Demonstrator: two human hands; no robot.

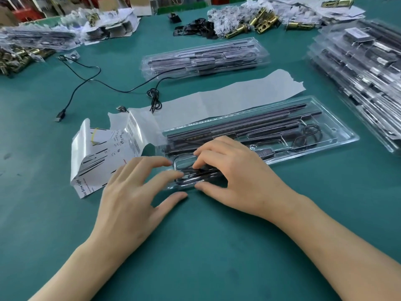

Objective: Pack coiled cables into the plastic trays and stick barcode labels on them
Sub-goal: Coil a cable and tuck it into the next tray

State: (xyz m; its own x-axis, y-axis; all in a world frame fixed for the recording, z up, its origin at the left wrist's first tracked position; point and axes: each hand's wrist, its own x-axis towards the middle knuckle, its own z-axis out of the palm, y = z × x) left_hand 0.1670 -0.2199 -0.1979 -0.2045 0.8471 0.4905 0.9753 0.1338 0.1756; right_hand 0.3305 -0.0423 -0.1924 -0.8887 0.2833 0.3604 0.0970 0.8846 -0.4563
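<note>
The right hand (234, 170) has its grip curled down on the coiled cable (195, 178), thumb at the near rim of the clear plastic tray (338, 135), seating the coil in the end pocket under the grip. The left hand (134, 192) lies spread, fingertips touching that tray end. Beyond the grip the tray holds dark bars (238, 124) and a second coil (308, 135). No label seems stuck on yet, the barcode label sheet (102, 157) lies left of the grip, and farther out are a loose USB cable (86, 83) and stacked filled trays (364, 72).
</note>
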